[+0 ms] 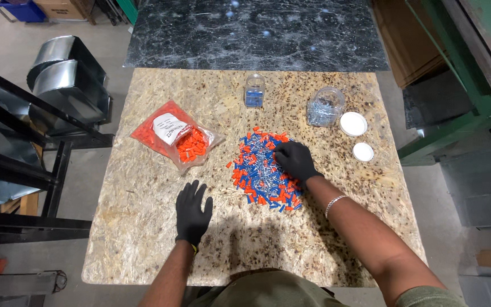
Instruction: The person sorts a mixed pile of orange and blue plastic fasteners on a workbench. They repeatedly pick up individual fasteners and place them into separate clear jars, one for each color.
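Table [143, 227] is showing rough chipboard, matt, speckled. Slab [257, 34] behind is looking dark, glossy, scratched, marble-like. Gloves on left hand [192, 213] and right hand [295, 160] are looking black, matt, thin rubbery. Pile [262, 170] is showing orange and blue plastic bits mixed with shiny metal. Bag [174, 136] is glinting clear glossy plastic, white paper label. Jars [325, 107] are looking clear, glassy. Lids [353, 123] are looking white, smooth. Bracelet [334, 203] is shining metal.

1. I see bright, even overhead light across the counter [143, 227].
2. A soft shadow falls near the bottom edge, under my arms.
3. Glare spots mottle the dark sheet [257, 34].
4. The edges bow from wide-angle distortion; focus is sharp at the centre.
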